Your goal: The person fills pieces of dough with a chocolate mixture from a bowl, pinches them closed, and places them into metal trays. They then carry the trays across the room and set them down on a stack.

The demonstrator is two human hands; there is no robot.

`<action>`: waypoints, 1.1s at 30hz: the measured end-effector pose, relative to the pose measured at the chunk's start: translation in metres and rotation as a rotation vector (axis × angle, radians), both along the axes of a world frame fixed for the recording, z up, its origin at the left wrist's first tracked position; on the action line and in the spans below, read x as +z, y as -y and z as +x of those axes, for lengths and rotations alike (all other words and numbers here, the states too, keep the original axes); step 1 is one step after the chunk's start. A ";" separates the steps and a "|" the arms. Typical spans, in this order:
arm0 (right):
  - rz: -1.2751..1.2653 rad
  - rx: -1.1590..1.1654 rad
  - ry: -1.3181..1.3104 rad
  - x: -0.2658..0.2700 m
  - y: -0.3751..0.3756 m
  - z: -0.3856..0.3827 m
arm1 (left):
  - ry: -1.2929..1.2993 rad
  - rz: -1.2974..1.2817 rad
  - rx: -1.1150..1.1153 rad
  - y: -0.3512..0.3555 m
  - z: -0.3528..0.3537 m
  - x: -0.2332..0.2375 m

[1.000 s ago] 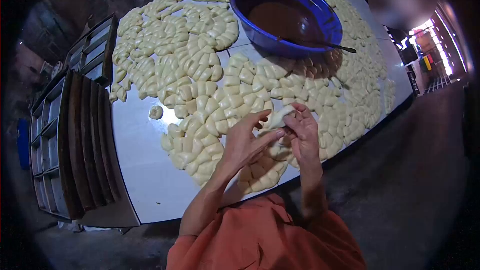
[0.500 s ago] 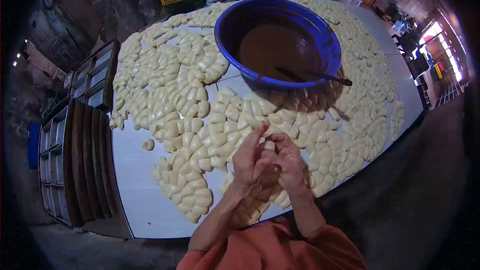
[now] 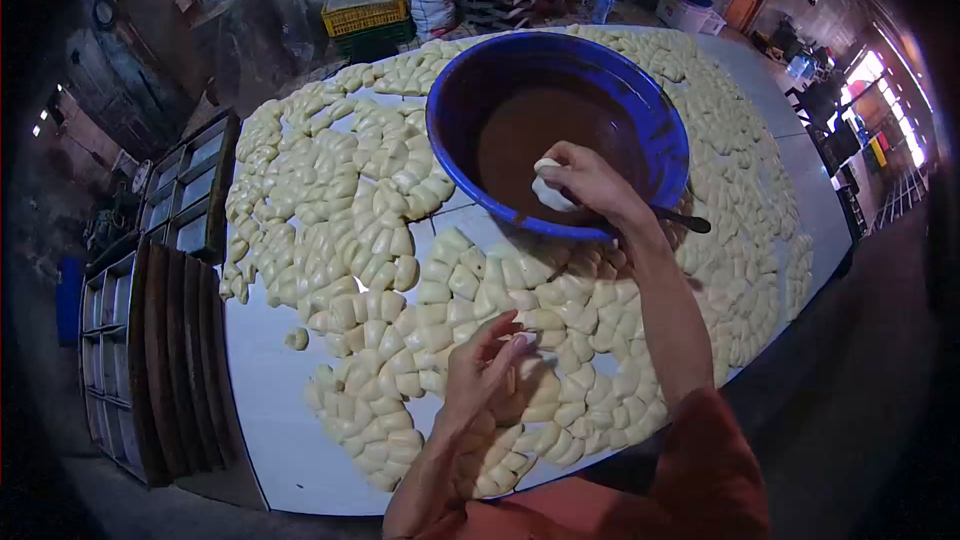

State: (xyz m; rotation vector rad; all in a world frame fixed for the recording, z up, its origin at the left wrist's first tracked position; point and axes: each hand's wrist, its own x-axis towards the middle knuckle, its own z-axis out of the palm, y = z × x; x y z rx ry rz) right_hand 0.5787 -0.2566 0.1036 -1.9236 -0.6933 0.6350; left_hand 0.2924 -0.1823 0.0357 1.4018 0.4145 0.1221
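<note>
A large blue basin (image 3: 668, 125) with brown liquid (image 3: 520, 130) stands on the table among many pale dough pieces (image 3: 350, 240). My right hand (image 3: 590, 180) is over the basin's near rim, its fingers closed on a white lump (image 3: 552, 188), perhaps a cloth. A dark-handled utensil (image 3: 690, 222) leans over the rim just to its right. My left hand (image 3: 482, 365) hovers above the dough pieces nearer the front edge, thumb and fingers bent toward each other around a small whitish bit (image 3: 527, 338) that is too small to name.
At the left, wooden frames and trays (image 3: 108, 360) stand beside the white table (image 3: 290, 420). One lone dough piece (image 3: 297, 339) lies near the table's left side. Behind are a yellow crate (image 3: 365, 8), a white sack (image 3: 432, 12) and a pale tub (image 3: 690, 12).
My hands were together over the dough and are now apart. The right one has moved up to the basin and holds the white lump; the left is slightly lower. The view has shifted slightly.
</note>
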 end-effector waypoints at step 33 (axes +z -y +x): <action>0.630 0.069 -0.790 -0.007 -0.015 -0.159 | 0.278 -0.573 0.194 -0.025 -0.005 0.019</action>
